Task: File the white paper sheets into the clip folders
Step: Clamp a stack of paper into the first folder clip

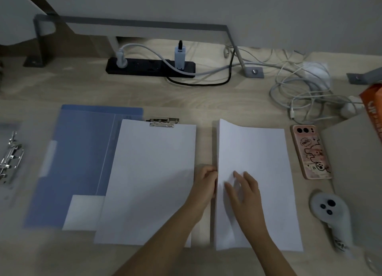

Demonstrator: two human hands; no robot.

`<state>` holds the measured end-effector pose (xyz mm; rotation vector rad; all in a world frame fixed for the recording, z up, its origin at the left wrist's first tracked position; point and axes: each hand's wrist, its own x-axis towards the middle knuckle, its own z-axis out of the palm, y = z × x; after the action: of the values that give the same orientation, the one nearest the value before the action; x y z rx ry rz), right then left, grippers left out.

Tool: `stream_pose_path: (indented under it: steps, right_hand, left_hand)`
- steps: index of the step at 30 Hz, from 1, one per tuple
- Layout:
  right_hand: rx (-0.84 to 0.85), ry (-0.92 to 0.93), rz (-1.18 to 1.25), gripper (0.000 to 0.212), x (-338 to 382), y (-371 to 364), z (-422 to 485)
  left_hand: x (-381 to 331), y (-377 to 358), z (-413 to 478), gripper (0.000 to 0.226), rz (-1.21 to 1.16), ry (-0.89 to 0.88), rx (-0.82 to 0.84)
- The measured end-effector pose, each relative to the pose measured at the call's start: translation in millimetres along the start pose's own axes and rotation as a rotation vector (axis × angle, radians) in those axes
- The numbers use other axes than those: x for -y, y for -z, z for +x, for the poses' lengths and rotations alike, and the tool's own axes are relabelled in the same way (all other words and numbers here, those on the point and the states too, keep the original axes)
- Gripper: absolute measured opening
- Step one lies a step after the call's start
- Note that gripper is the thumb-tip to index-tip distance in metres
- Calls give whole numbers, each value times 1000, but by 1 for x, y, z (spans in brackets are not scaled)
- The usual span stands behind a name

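The stack of white paper sheets (260, 162) is laid on the desk (186, 98) right of centre, its long axis running from the near edge away towards the wall, and the far left corner of its top sheet is bowed upward. Its left edge is gripped by the curled left hand (204, 184), whose fingertips are hidden against the sheets; the right hand (246, 195) is pressed flat on top, fingers spread and grasping nothing. Just to the left, the blue clip folder (82, 162) is spread open, with more white sheets (153, 182) tucked under its metal clip (163, 122), parallel to the stack. A second folder (10, 158) is cut off at the left edge and blurred, with only its ring mechanism made out. To the right a phone (311, 151) and a controller (330, 211) are seen, and an orange box (372, 104) is cropped by the frame. A power strip (151, 68) and tangled cables (299, 93) are laid by the wall
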<state>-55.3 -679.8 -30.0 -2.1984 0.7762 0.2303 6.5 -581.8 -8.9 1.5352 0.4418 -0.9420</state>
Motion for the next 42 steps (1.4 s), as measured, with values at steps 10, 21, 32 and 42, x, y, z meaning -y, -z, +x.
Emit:
stream_pose_path:
  steps: [10, 21, 32, 42]
  right_hand:
    - [132, -52, 260, 48, 0, 22, -3]
    - [156, -60, 355, 42, -4, 27, -4]
    - [41, -18, 268, 35, -15, 13, 0]
    - [-16, -31, 312, 41, -10, 9, -4]
  left_hand:
    - [11, -8, -19, 31, 4, -194, 112]
    - [17, -11, -20, 39, 14, -223, 132]
    - [24, -8, -13, 39, 256, -316, -48]
    - [19, -38, -14, 51, 381, -110, -43]
